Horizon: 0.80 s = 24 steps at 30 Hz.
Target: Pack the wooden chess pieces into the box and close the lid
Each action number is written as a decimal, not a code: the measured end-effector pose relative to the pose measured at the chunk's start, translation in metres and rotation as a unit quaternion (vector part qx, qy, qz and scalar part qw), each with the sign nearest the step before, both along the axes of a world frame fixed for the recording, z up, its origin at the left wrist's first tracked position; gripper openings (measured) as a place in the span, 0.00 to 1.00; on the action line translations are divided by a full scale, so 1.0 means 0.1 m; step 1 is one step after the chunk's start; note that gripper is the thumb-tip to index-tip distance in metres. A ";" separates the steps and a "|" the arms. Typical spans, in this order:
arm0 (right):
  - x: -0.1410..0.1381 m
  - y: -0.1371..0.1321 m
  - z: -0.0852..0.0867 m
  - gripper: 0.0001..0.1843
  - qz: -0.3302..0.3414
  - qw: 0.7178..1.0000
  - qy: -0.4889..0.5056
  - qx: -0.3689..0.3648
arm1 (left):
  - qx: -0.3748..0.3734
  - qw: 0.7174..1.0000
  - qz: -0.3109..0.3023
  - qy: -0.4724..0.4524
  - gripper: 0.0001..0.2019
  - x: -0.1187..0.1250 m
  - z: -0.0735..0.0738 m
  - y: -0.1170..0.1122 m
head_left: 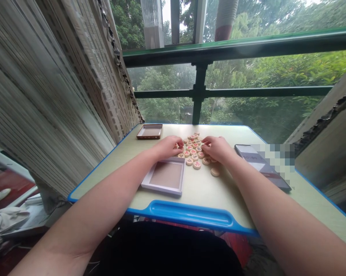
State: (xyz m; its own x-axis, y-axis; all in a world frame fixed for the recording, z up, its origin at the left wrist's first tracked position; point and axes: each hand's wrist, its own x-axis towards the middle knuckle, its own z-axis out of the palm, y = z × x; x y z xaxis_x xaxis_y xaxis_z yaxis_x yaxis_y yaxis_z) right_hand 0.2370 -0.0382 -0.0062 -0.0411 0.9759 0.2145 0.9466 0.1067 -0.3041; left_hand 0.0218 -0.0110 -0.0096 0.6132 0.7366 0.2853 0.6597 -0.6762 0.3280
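Note:
Several round wooden chess pieces (193, 150) with red and dark characters lie bunched together in the middle of a pale table (207, 191). My left hand (168, 147) rests palm down at the left edge of the bunch, fingers curled against the pieces. My right hand (217, 148) sits at the right edge, fingers bent and touching the pieces. One piece (215, 172) lies apart, just under my right wrist. An empty white shallow box tray (165, 175) lies below my left hand.
A brown box lid (150, 131) lies at the table's far left corner. A phone (262, 165) lies flat to the right. The table has a blue rim with a groove (190, 214) at the near edge. A bamboo blind (60, 88) hangs on the left; window railing (198, 92) stands behind.

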 end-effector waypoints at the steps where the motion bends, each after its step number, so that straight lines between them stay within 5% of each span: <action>1: 0.00 0.00 0.00 0.16 0.002 1.000 0.011 0.001 | 0.005 1.000 0.002 -0.006 0.11 0.00 0.00 0.00; 16: -0.03 -0.02 0.03 0.18 0.021 0.999 0.033 -0.014 | 0.022 0.999 0.043 0.010 0.11 -0.03 0.01 0.00; 24: 0.09 -0.09 0.24 0.13 -0.066 0.997 -0.028 -0.024 | 0.029 0.999 -0.002 0.035 0.13 -0.03 -0.01 0.04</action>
